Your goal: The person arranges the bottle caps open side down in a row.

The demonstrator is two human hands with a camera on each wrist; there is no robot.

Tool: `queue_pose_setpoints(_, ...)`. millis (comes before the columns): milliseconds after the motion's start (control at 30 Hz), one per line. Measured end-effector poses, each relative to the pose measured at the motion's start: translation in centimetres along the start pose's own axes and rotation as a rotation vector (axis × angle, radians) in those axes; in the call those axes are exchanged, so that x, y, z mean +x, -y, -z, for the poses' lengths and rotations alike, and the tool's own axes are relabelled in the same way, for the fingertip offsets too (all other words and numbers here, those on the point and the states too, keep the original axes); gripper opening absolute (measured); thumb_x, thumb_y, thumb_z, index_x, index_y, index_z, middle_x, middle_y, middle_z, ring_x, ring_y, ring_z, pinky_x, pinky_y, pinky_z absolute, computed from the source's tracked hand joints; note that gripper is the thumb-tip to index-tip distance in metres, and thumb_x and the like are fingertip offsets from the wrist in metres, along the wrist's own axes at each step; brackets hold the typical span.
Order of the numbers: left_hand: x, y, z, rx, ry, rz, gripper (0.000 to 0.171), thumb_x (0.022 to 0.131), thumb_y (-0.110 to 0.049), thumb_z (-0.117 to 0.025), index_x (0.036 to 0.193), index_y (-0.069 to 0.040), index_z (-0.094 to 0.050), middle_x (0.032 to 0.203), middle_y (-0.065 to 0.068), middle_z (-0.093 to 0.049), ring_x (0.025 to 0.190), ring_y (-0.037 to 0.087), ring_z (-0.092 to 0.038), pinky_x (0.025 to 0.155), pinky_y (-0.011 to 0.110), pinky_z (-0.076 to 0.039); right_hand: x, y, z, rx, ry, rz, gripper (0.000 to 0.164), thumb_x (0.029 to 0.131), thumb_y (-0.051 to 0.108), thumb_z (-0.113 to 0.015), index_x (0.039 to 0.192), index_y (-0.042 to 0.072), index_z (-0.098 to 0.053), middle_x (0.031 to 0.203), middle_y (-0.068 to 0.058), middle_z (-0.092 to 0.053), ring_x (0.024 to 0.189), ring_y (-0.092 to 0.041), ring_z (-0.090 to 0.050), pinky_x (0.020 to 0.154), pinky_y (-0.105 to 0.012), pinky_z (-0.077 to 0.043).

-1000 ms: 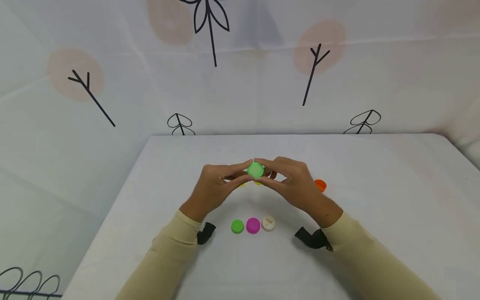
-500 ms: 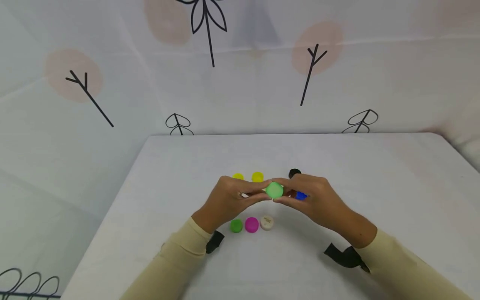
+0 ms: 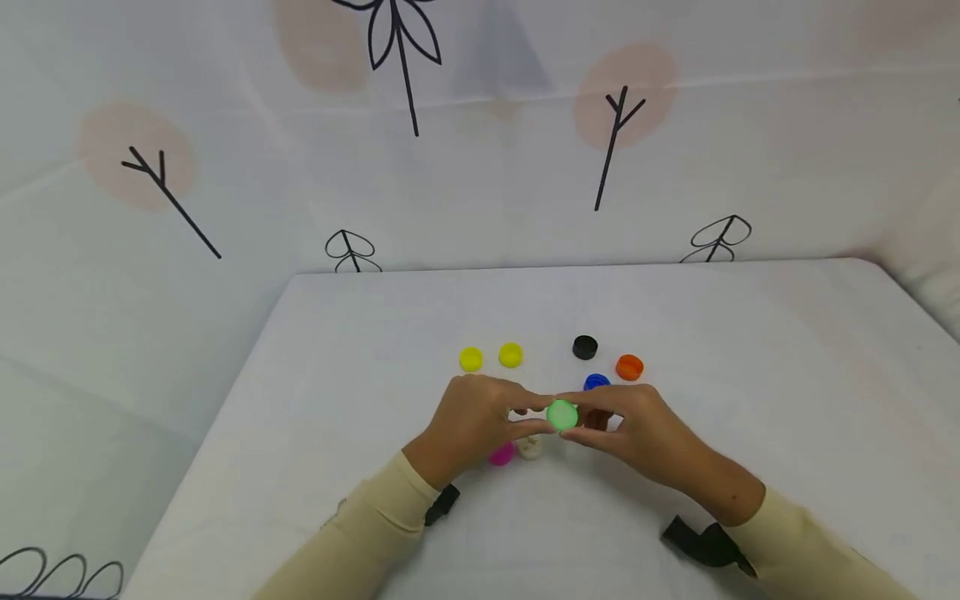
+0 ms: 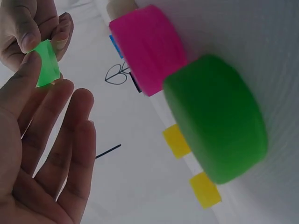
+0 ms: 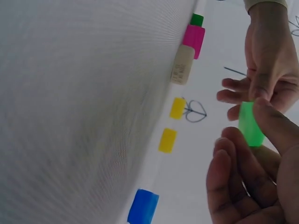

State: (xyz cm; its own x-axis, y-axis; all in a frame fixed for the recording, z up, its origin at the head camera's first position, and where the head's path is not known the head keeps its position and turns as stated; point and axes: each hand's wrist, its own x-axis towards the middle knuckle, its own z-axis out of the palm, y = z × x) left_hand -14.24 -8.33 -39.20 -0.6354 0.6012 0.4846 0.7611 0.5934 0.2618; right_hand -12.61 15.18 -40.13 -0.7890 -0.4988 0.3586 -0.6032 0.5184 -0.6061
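A light green bottle cap (image 3: pixel 562 415) is held up over the table between both hands. My left hand (image 3: pixel 480 425) pinches its left side with thumb and forefinger; my right hand (image 3: pixel 648 429) pinches its right side likewise. In the left wrist view the same light green cap (image 4: pixel 48 64) shows edge-on between the fingertips. Below the hands stand a magenta cap (image 3: pixel 502 453) and a cream cap (image 3: pixel 529 447), partly covered by the left hand. Beside them a darker green cap (image 4: pixel 215 119) shows in the left wrist view but is hidden in the head view.
Beyond the hands lie two yellow caps, one on the left (image 3: pixel 471 359) and one on the right (image 3: pixel 511 355). A black cap (image 3: pixel 585 347), an orange cap (image 3: pixel 630 367) and a blue cap (image 3: pixel 597 382) sit to the right. A patterned cloth (image 3: pixel 480 192) hangs behind the white table (image 3: pixel 750 350).
Both hands have moved right and nearer the body with the light green cap, still pinching it. The yellow, black, orange and blue caps came into sight; the darker green cap became hidden.
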Motion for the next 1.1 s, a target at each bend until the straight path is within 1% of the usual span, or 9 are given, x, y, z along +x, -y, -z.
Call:
queue_pose_setpoints(167, 0.2, -0.3, -0.3, 0.059, 0.088, 0.028, 0.036, 0.076, -0.043, -0.084, 0.107, -0.024, -0.08, 0.088, -0.011, -0.078, 0.073, 0.001, -0.07, 0.054, 0.009, -0.043, 0.0, -0.4, 0.1, 0.035, 0.126, -0.105, 0.033, 0.081, 0.016, -0.084, 0.113, 0.013, -0.076, 0.081, 0.016, -0.068, 0.073, 0.002, -0.06, 0.068, -0.02, -0.056)
queue_pose_setpoints(367, 0.3, -0.7, -0.5, 0.04, 0.233, 0.089, 0.03, 0.081, -0.041, -0.082, 0.106, -0.023, -0.08, 0.096, -0.012, -0.078, 0.085, 0.003, -0.072, 0.061, 0.014, -0.05, 0.2, -0.7, 0.2, 0.054, 0.26, -0.213, 0.033, 0.082, 0.02, -0.082, 0.113, 0.011, -0.074, 0.08, 0.014, -0.067, 0.073, 0.001, -0.06, 0.069, -0.018, -0.055)
queue_pose_setpoints(500, 0.4, -0.9, -0.7, 0.023, 0.312, 0.118, 0.028, 0.084, -0.037, -0.081, 0.107, -0.022, -0.079, 0.099, -0.011, -0.077, 0.09, 0.004, -0.072, 0.069, 0.016, -0.053, 0.2, -1.0, 0.1, 0.062, 0.312, -0.246, 0.033, 0.083, 0.022, -0.082, 0.113, 0.01, -0.073, 0.077, 0.014, -0.065, 0.071, 0.0, -0.058, 0.066, -0.019, -0.054)
queue_pose_setpoints(633, 0.3, -1.0, -0.9, 0.029, 0.362, 0.132, 0.027, 0.085, -0.034, -0.08, 0.109, -0.021, -0.079, 0.101, -0.01, -0.077, 0.092, 0.006, -0.071, 0.079, 0.022, -0.055, 0.2, -1.1, -0.2, 0.065, 0.34, -0.253, 0.032, 0.084, 0.022, -0.08, 0.113, 0.01, -0.073, 0.076, 0.014, -0.063, 0.071, 0.0, -0.057, 0.065, -0.019, -0.053)
queue_pose_setpoints(700, 0.3, -1.0, -1.0, 0.038, 0.381, 0.132, 0.027, 0.085, -0.032, -0.08, 0.11, -0.02, -0.078, 0.101, -0.01, -0.077, 0.092, 0.007, -0.07, 0.08, 0.024, -0.055, 0.2, -1.2, -0.2, 0.071, 0.345, -0.256, 0.032, 0.085, 0.022, -0.08, 0.114, 0.01, -0.073, 0.075, 0.014, -0.063, 0.07, 0.0, -0.057, 0.065, -0.019, -0.053)
queue_pose_setpoints(867, 0.1, -0.9, -1.2, 0.049, 0.411, 0.131, 0.028, 0.086, -0.035, -0.079, 0.11, -0.021, -0.077, 0.099, -0.009, -0.076, 0.089, 0.009, -0.068, 0.075, 0.024, -0.053, 0.2, -1.2, -0.3, 0.078, 0.345, -0.246, 0.032, 0.085, 0.021, -0.08, 0.114, 0.01, -0.073, 0.075, 0.013, -0.062, 0.069, 0.0, -0.056, 0.063, -0.019, -0.052)
queue_pose_setpoints(1033, 0.0, -0.9, -1.3, 0.035, 0.419, 0.134, 0.029, 0.087, -0.036, -0.078, 0.111, -0.021, -0.077, 0.099, -0.009, -0.076, 0.089, 0.008, -0.065, 0.072, 0.023, -0.047, 0.1, -1.3, -0.5, 0.066, 0.344, -0.241, 0.032, 0.084, 0.019, -0.081, 0.113, 0.009, -0.074, 0.076, 0.013, -0.062, 0.069, 0.0, -0.055, 0.062, -0.019, -0.051)
queue_pose_setpoints(1100, 0.0, -1.0, -1.3, 0.03, 0.421, 0.132, 0.029, 0.087, -0.036, -0.078, 0.111, -0.021, -0.077, 0.099, -0.01, -0.075, 0.09, 0.009, -0.065, 0.072, 0.023, -0.047, 0.1, -1.4, -0.5, 0.06, 0.343, -0.24, 0.032, 0.084, 0.018, -0.081, 0.113, 0.008, -0.074, 0.076, 0.013, -0.062, 0.069, 0.0, -0.055, 0.062, -0.019, -0.051)
